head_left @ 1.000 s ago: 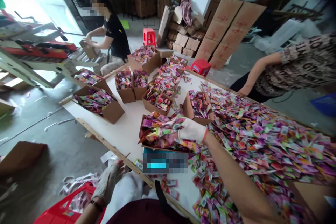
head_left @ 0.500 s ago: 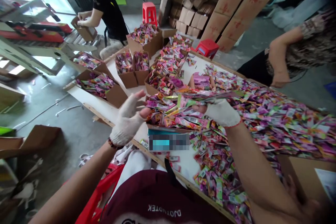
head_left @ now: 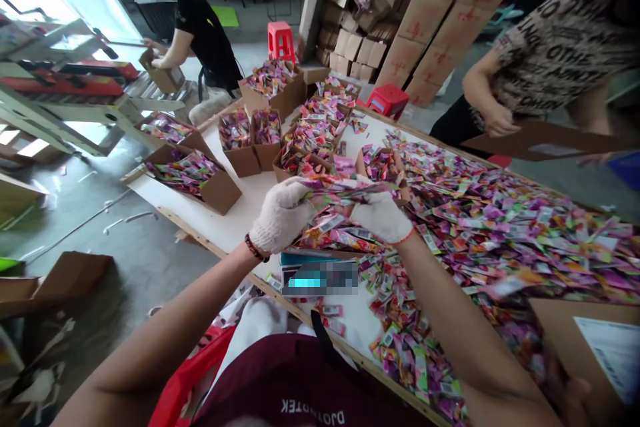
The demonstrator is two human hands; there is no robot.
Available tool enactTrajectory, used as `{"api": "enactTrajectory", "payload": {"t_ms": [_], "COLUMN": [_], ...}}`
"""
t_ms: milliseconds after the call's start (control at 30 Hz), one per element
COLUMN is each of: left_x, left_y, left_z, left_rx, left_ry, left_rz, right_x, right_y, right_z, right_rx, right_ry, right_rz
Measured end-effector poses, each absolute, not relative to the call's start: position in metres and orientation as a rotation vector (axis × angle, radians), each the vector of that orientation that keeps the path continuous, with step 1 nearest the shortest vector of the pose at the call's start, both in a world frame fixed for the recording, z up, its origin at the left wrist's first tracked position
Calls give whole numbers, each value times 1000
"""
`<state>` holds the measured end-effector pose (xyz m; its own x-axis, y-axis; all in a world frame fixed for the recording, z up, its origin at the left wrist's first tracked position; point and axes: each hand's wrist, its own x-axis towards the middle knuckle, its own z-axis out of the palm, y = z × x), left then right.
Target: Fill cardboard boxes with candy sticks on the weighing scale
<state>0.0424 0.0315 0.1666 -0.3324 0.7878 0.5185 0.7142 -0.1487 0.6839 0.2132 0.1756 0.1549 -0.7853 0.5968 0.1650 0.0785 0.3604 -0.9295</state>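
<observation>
Both my hands wear white knit gloves. My left hand (head_left: 281, 214) and my right hand (head_left: 381, 215) are closed on the two ends of a bundle of colourful packets (head_left: 334, 191), held just above a cardboard box (head_left: 320, 250) partly filled with the same packets. A blue device (head_left: 320, 275) lies at the table's near edge below the box. A large heap of loose packets (head_left: 505, 233) spreads over the white table (head_left: 245, 217) to my right.
Several open boxes of packets (head_left: 187, 173) stand on the table's far left and middle. A person in black (head_left: 207, 40) handles a box by a conveyor. Another person (head_left: 550, 60) at right holds flat cardboard (head_left: 545, 140). Red stools (head_left: 385, 100) and stacked cartons (head_left: 440, 13) stand behind.
My left hand rose from beside my lap and closed on the left end of the bundle. My right hand lifted the packets off the box. The person at right picked up flat cardboard.
</observation>
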Motion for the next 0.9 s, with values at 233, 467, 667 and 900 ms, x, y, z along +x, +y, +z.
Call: {"api": "enactTrajectory", "payload": {"t_ms": [233,467,667,900], "left_x": [36,43,51,71], "left_y": [25,34,37,40], "left_z": [163,189,203,216], "left_rx": [1757,1859,1914,1860], "left_ry": [1971,1849,1895,1991], "left_rz": [1441,1633,1707,1605], "right_x": [233,233,227,239], "right_y": [176,165,155,138], "right_z": [163,192,211,227], "right_rx": [-597,-653,-616,-669], "right_ry": [-2101,-1988,-1841,-1934], "right_rz": [1412,1279,1389,1371]}}
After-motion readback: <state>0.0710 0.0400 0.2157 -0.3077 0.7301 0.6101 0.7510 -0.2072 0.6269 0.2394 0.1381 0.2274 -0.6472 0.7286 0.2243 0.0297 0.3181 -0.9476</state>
